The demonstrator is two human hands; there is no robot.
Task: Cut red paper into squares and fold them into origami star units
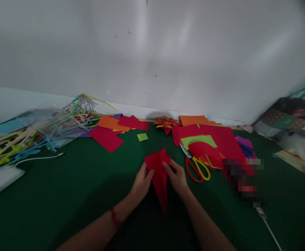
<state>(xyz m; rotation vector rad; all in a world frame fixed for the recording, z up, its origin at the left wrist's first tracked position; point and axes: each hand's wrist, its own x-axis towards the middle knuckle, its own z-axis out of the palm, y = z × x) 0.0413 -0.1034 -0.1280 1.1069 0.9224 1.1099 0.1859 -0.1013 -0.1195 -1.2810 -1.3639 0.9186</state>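
Observation:
A folded piece of red paper (159, 174) is held up over the green table, its narrow point toward me. My left hand (142, 179) pinches its left edge, thumb on top. On the opposite edge my right hand (177, 176) grips it, thumb and index finger on the near face. Just right of that hand lie scissors (197, 169) with one red and one yellow handle loop, blades resting by cut paper. Beyond the folded paper sits an orange and red paper flower (167, 123) with many pointed petals.
Red sheets (225, 139) and a lime green piece (199, 141) lie at right. A small green square (142, 137) and orange paper (112, 123) lie toward the back. Colourful pipe cleaners (37, 136) and a white device with a cord (3, 181) are at left. A pixelated object (242, 183) lies at right.

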